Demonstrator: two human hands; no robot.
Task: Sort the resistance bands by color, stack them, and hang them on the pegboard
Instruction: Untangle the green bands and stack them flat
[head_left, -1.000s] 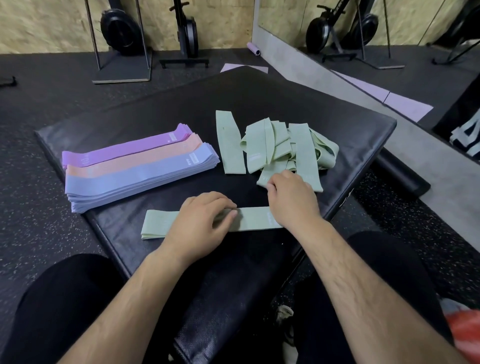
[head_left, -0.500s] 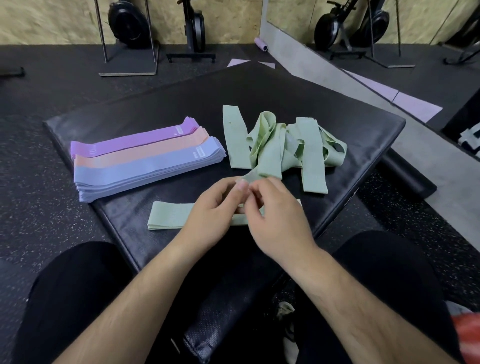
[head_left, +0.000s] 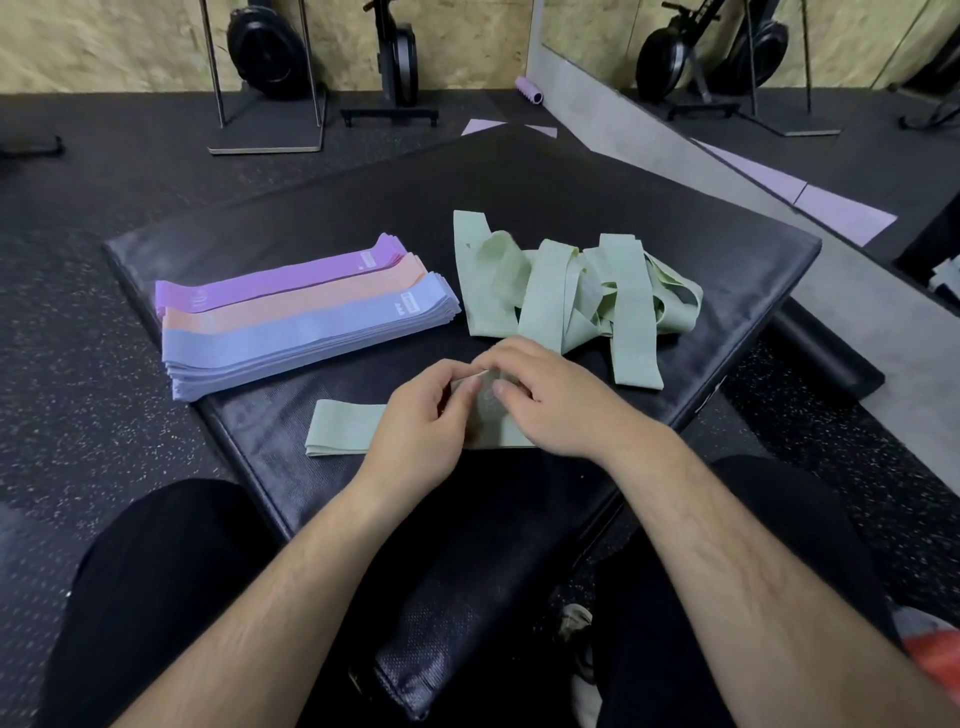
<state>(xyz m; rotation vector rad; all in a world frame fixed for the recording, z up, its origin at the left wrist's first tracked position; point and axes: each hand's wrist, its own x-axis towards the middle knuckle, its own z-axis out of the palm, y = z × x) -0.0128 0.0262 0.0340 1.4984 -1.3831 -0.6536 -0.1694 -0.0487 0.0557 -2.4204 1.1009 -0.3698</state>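
Note:
Three neat stacks of bands lie side by side at the left of the black mat: purple, peach and blue. A loose heap of green bands sits at the mat's middle right. A flat green band lies near the front edge. Just above it, my left hand and my right hand meet and pinch the end of another green band that trails back into the heap. The pegboard is not in view.
The mat sits on dark speckled gym flooring. Weight plates on stands line the far wall. A lilac foam roller lies by a mirror at the right. My legs in black flank the mat's near corner.
My right hand left the heap with a green band's end and my left hand lifted off the flat band to join it. Both now pinch it lower, over the flat band.

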